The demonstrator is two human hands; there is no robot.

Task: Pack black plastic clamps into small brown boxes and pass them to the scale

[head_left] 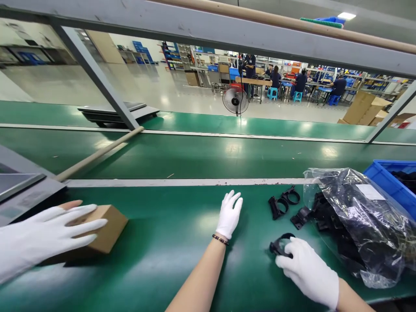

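The right hand (305, 268) closes its fingertips on a black clip (277, 248) lying on the green table (182, 260), near right. The left hand (229, 214) rests flat and open, farther left of the clip.

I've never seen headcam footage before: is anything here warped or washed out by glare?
Head view: the wide lens stretches the gloved hand at the left edge, and the grey frame bar slants across the top; lights leave bright glare on the green belt and the plastic bag; the right hand on the black clip is sharp.
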